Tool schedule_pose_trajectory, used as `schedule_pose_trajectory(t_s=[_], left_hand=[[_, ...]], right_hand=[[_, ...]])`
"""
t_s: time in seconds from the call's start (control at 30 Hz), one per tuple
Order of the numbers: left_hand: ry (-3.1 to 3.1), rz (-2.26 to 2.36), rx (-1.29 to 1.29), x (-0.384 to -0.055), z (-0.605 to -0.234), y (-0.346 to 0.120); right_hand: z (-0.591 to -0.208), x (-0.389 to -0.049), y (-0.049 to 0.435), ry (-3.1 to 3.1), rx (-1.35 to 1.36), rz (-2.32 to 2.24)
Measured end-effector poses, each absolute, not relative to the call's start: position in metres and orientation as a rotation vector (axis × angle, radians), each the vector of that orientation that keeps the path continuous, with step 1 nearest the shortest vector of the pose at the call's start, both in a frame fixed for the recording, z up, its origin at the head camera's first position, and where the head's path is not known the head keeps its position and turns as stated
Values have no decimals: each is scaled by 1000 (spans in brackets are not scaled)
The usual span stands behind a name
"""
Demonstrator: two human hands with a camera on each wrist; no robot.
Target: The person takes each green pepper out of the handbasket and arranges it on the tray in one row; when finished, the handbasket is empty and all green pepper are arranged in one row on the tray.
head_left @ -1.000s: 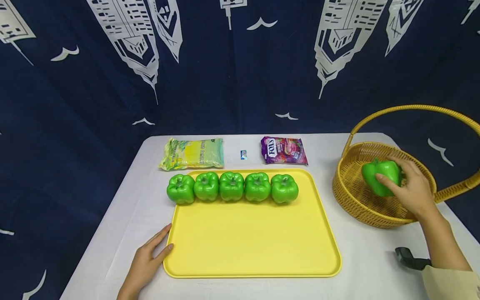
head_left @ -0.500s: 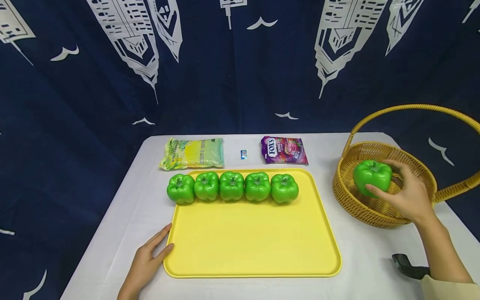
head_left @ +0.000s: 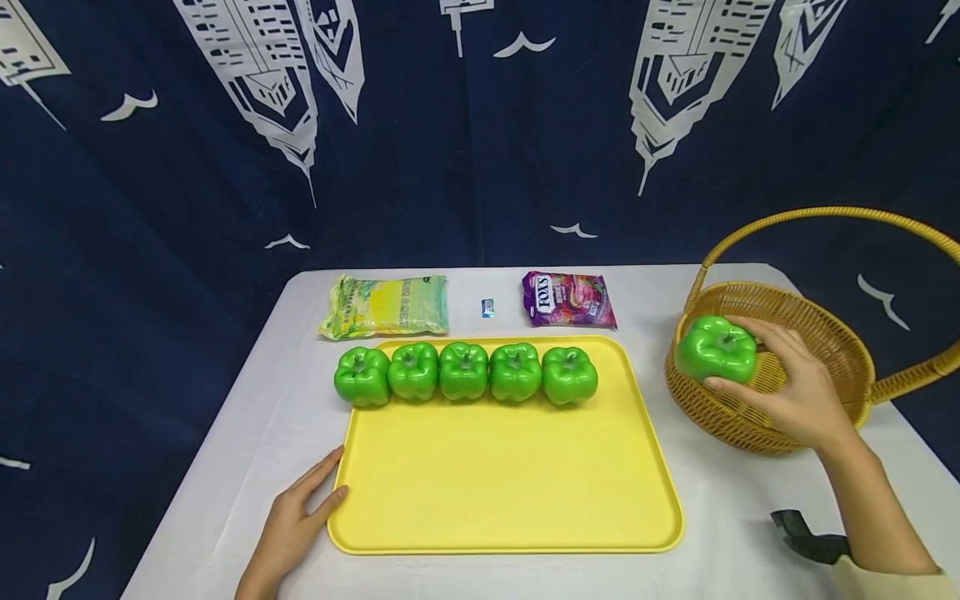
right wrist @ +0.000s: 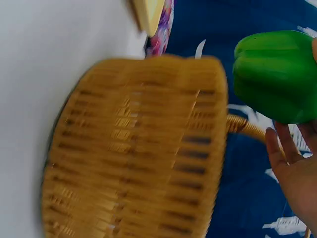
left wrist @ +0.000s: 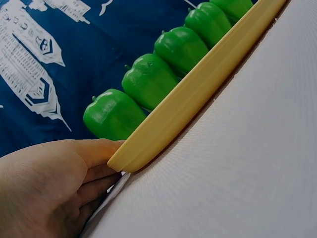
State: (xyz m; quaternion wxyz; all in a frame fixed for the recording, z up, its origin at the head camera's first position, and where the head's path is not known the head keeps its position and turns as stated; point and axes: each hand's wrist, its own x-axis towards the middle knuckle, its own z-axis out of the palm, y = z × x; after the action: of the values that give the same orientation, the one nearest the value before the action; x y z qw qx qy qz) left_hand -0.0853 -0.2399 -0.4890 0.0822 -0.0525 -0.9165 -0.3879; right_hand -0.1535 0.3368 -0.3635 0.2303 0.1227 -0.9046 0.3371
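Note:
My right hand (head_left: 791, 387) grips a green bell pepper (head_left: 717, 348) between thumb and fingers, over the left rim of the wicker basket (head_left: 693, 412). In the right wrist view the held bell pepper (right wrist: 275, 74) is above the basket's woven side (right wrist: 133, 148). On the left, my left hand (head_left: 288, 525) rests with extended fingers against the left edge of the yellow tray (head_left: 510, 475). The left wrist view has the fingertips of that hand (left wrist: 54, 183) touching the tray's corner (left wrist: 131, 158). Several green bell peppers (head_left: 463, 372) form a row along the tray's far side, the leftmost overlapping its edge.
Behind the tray lie a yellow-green packet (head_left: 386, 307), a tiny blue-and-white packet (head_left: 487, 308) and a purple candy bag (head_left: 568, 300). The basket's tall handle (head_left: 825, 214) arches over its opening. A dark blue printed cloth (head_left: 465, 167) hangs beyond the white table.
My right hand has lifted the bell pepper out of the basket's middle and carried it left to the rim. The left hand and the tray have stayed put.

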Motion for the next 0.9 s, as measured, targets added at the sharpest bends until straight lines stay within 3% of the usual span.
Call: schedule_pose_trajectory(t_s=[0.4, 0.9], left_hand=[[-2731, -1152, -158, -86, -488, -240], [-2726, -1177, -151, -85, -486, -239]], right_hand=[[-371, -167, 294, -2747, 654, 885], [-393, -189, 278, -2928, 815, 904]])
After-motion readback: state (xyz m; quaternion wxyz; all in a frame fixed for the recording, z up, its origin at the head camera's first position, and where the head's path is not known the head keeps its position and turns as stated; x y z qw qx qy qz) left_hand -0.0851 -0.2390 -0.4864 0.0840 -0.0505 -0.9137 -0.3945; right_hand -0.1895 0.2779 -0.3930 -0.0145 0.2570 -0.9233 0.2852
